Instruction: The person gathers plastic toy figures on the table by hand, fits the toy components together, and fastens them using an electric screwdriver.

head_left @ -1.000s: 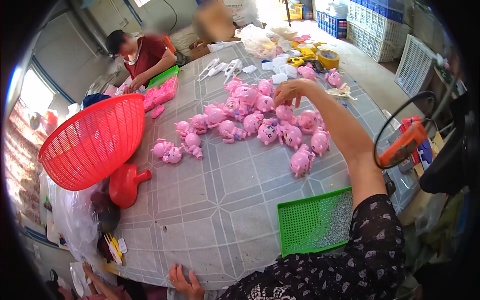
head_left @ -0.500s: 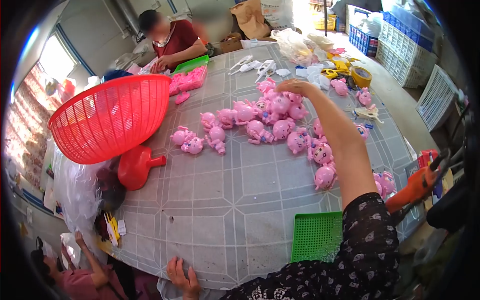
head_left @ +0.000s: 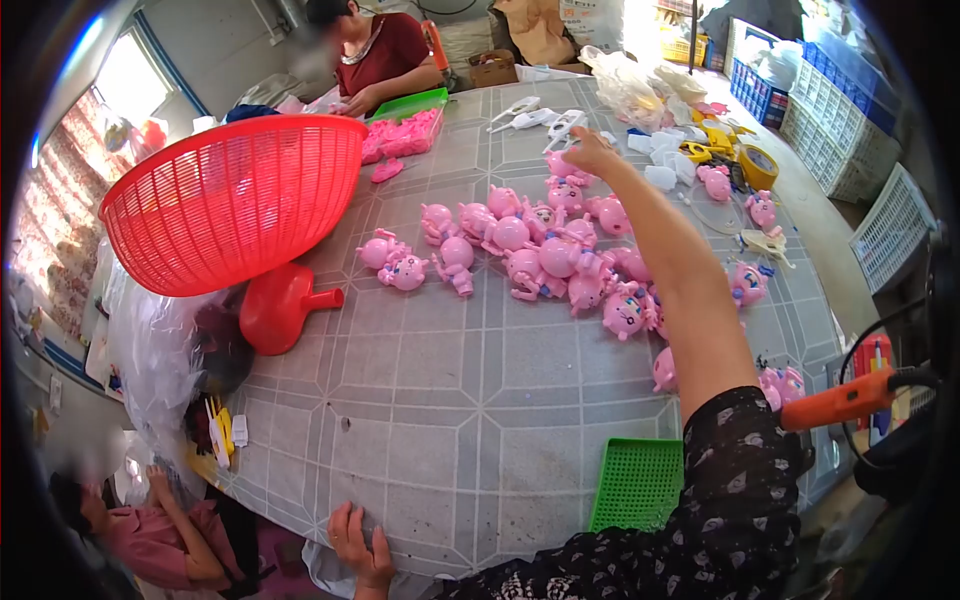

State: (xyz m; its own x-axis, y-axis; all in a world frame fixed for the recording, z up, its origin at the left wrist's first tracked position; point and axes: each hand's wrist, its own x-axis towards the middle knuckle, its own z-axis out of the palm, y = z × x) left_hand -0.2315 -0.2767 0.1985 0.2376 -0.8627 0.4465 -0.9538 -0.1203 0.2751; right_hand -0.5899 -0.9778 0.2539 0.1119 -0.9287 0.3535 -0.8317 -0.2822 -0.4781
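Note:
My right arm stretches across the table to the far side of a heap of pink plastic toy figures [head_left: 557, 257], round-headed with small printed faces. At the heap's far tip my right hand [head_left: 592, 151] has its fingers bent down around a pink toy figure [head_left: 560, 167], partly covering it. Several more figures lie along my forearm, and some are hidden behind it. My left hand [head_left: 360, 545] rests on the near edge of the grey patterned tabletop [head_left: 400, 400], fingers spread, holding nothing.
A large red basket [head_left: 235, 205] and red scoop [head_left: 275, 310] stand at left. Near my right sleeve lies a green perforated tray [head_left: 640, 485]. An orange-handled tool [head_left: 840, 398] hangs at right. Yellow tape [head_left: 757, 167] and white parts lie far right. Two people sit at the table.
My right hand has moved farther away and left, from over the heap to the figure at its far tip. Some figures have shifted and spread. The view has turned slightly; my left hand stays put.

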